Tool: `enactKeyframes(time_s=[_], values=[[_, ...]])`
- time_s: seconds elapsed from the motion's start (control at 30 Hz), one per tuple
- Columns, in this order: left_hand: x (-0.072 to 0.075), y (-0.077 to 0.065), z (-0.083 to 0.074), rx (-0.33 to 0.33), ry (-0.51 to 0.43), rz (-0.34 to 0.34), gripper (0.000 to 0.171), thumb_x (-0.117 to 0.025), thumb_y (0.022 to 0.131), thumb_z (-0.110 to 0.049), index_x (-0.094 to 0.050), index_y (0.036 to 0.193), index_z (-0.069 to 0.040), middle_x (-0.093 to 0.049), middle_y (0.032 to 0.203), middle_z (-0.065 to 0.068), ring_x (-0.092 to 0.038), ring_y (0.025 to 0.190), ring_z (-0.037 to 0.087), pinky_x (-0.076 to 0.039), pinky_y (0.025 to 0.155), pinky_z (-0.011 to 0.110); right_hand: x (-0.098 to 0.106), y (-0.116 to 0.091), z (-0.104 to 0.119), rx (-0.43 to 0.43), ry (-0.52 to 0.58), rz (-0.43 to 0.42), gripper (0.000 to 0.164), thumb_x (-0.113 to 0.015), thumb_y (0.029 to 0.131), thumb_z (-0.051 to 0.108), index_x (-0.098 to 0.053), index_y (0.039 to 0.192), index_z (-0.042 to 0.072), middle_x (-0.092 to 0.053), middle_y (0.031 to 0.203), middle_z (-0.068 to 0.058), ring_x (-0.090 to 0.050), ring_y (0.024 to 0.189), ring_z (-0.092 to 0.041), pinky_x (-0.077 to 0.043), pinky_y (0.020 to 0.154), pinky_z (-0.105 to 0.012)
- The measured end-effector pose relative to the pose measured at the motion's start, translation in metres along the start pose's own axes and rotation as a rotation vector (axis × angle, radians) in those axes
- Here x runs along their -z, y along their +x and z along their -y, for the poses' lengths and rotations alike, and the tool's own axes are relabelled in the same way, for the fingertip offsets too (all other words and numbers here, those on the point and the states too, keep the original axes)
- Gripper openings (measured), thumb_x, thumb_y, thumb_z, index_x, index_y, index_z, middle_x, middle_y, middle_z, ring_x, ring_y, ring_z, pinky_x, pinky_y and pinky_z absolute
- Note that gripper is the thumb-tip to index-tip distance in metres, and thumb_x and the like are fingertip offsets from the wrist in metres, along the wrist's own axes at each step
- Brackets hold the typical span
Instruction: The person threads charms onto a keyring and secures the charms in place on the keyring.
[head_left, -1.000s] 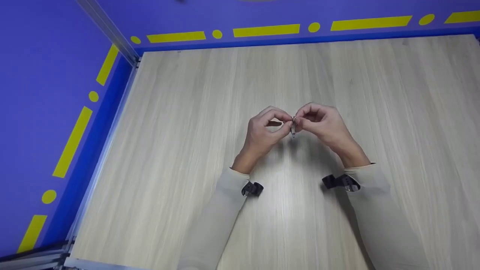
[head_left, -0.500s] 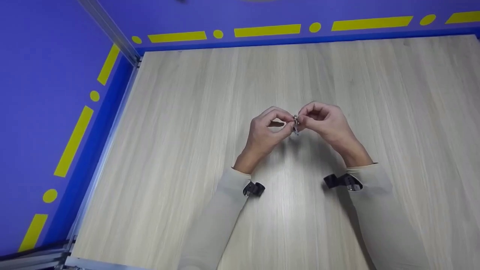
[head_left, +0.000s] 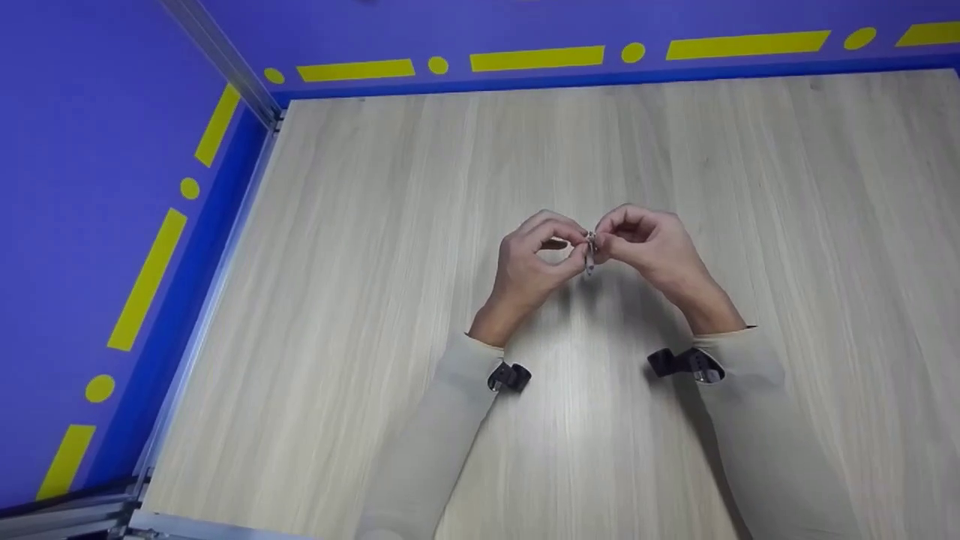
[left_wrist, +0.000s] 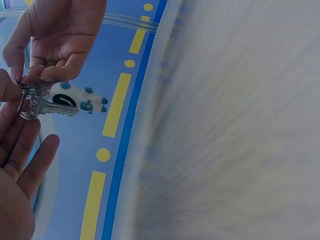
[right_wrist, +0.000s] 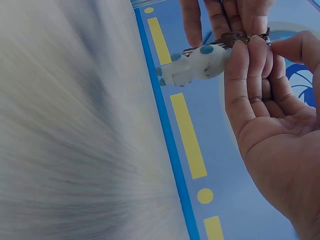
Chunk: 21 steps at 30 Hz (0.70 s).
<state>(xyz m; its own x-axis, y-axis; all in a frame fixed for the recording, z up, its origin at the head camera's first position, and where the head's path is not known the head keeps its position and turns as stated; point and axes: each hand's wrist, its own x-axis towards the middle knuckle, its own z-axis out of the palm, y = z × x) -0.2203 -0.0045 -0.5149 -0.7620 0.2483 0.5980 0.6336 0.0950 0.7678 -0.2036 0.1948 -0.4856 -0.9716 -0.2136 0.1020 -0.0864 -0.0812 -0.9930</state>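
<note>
Both hands meet at a small metal key (left_wrist: 37, 104) on a ring, above the middle of the table. Thumb and fingertips of my left hand (head_left: 523, 259) pinch the key at its head, the toothed blade sticking out free. From the other side my right hand (head_left: 651, 251) pinches the ring end by thumb and forefinger. A white figurine charm (right_wrist: 197, 65) with blue spots hangs beside the key, near the right fingers. The ring itself is mostly hidden by fingertips. In the head view key and charm are too small to tell apart.
The wood-grain table (head_left: 360, 300) stretches around both arms. Blue panels (head_left: 82, 187) with yellow dashes and dots rise at its left and back. Metal rails edge it on the left. Black wrist straps (head_left: 686, 365) sit over the light sleeves.
Both hands have shifted very slightly to the right, still pinching. The small dangling piece below the fingertips has swung and turned a little.
</note>
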Motion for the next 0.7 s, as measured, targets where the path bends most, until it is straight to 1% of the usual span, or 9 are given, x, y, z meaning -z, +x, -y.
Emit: enactKeyframes(time_s=[0.13,0.33,0.43,0.53,0.6,0.7], values=[[-0.0010,-0.0001,0.0006,-0.010,0.019,-0.011,0.007,-0.079,0.086,0.003,-0.073,0.087,-0.001,-0.072,0.100,0.010,-0.071,0.095,0.019,-0.065,0.077,0.038,-0.0001,-0.0004,-0.0013,0.001,-0.033,-0.009,0.008,-0.065,0.093,-0.011,-0.070,0.094,-0.005,-0.071,0.090,-0.013,-0.070,0.076,-0.015,-0.062,0.077,-0.027],[-0.0005,0.0007,0.0000,-0.001,0.027,-0.010,0.007,-0.079,0.086,0.004,-0.073,0.087,0.000,-0.072,0.099,0.009,-0.071,0.094,0.017,-0.065,0.076,0.044,-0.0016,-0.0009,-0.0010,0.030,-0.092,-0.007,0.003,-0.066,0.094,-0.013,-0.068,0.096,-0.012,-0.071,0.088,-0.011,-0.070,0.075,-0.014,-0.061,0.074,-0.026],[0.0000,0.0009,-0.0004,0.015,0.032,-0.006,0.007,-0.080,0.086,0.003,-0.074,0.087,0.000,-0.072,0.098,0.009,-0.071,0.093,0.016,-0.065,0.077,0.045,-0.0023,-0.0005,-0.0006,0.041,-0.110,0.004,0.001,-0.068,0.094,-0.012,-0.068,0.095,-0.011,-0.071,0.087,-0.011,-0.070,0.075,-0.015,-0.060,0.073,-0.025],[0.0010,0.0006,-0.0012,0.034,0.021,-0.007,0.006,-0.081,0.087,0.002,-0.075,0.088,0.000,-0.072,0.098,0.009,-0.070,0.093,0.016,-0.065,0.078,0.045,-0.0027,0.0001,-0.0011,0.044,-0.113,0.013,0.006,-0.068,0.095,-0.012,-0.070,0.093,-0.006,-0.071,0.086,-0.011,-0.070,0.075,-0.015,-0.060,0.074,-0.025],[0.0018,0.0006,-0.0023,0.053,-0.003,-0.010,0.005,-0.081,0.088,0.000,-0.076,0.089,-0.001,-0.073,0.098,0.008,-0.070,0.094,0.015,-0.065,0.079,0.042,-0.0032,0.0007,-0.0015,0.034,-0.073,0.016,0.010,-0.067,0.095,-0.013,-0.071,0.092,-0.004,-0.071,0.086,-0.012,-0.070,0.075,-0.016,-0.061,0.075,-0.026],[0.0029,0.0012,-0.0046,0.078,-0.040,-0.012,0.004,-0.081,0.091,-0.004,-0.078,0.092,-0.002,-0.073,0.100,0.007,-0.070,0.097,0.013,-0.065,0.081,0.037,-0.0037,0.0013,-0.0023,0.020,0.035,0.013,0.013,-0.065,0.095,-0.014,-0.070,0.091,-0.003,-0.070,0.089,-0.012,-0.070,0.076,-0.016,-0.062,0.077,-0.029]])
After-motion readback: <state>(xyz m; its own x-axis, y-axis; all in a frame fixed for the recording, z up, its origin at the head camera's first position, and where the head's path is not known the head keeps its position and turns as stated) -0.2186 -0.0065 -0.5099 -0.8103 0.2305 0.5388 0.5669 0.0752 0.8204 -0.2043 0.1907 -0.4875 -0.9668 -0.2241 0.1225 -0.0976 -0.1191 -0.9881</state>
